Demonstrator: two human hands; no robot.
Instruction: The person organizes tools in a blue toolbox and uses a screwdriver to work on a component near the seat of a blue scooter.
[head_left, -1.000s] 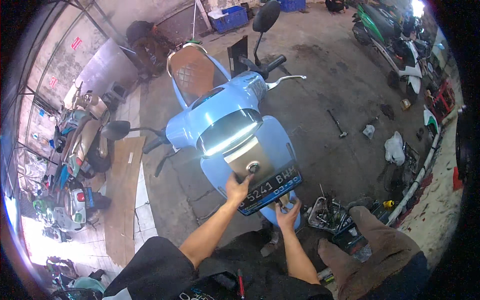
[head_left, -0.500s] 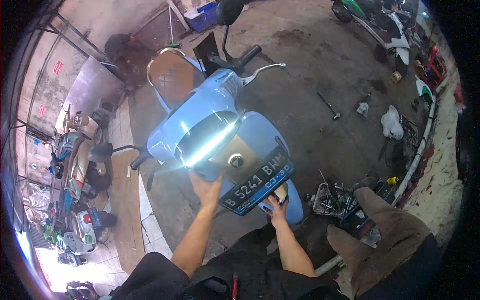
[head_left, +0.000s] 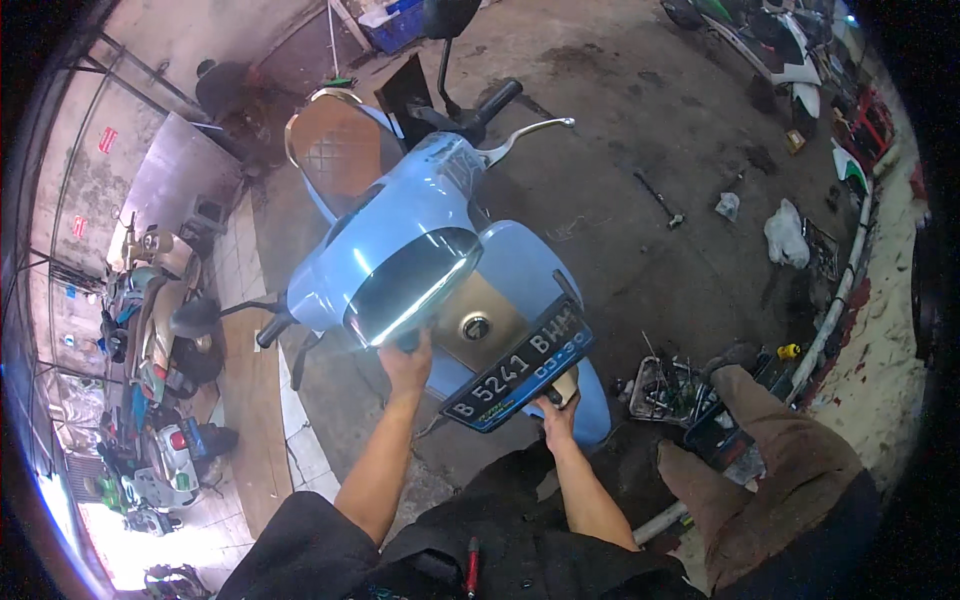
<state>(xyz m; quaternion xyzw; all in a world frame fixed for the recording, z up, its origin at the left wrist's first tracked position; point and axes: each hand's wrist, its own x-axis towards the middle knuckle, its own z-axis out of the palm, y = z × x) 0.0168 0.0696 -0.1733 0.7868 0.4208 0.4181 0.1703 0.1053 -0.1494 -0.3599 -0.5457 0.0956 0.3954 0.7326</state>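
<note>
A light blue scooter (head_left: 390,235) stands in front of me, with a dark headlight band (head_left: 415,285) across its front. Below the band, a beige front panel (head_left: 455,315) carries a round emblem, and a black-and-blue number plate (head_left: 515,370) is fixed across its lower part. My left hand (head_left: 405,368) is at the panel's upper left edge, just under the headlight. Its thumb lies against that edge; the other fingers are partly hidden. Beneath the plate, my right hand (head_left: 558,412) is closed around the panel's lower end, with some fingertips out of sight.
Tools lie in a metal tray (head_left: 665,390) at right, near a person's brown-trousered leg (head_left: 765,420). A hammer-like tool (head_left: 660,200) and a white plastic bag (head_left: 786,236) are on the floor. Other motorbikes (head_left: 160,330) line the left side, another (head_left: 770,50) the far right.
My left hand has shifted slightly, its thumb now showing at the panel's edge. The bright glare along the headlight has thinned. My right hand stays under the plate, its fingers drawn in more.
</note>
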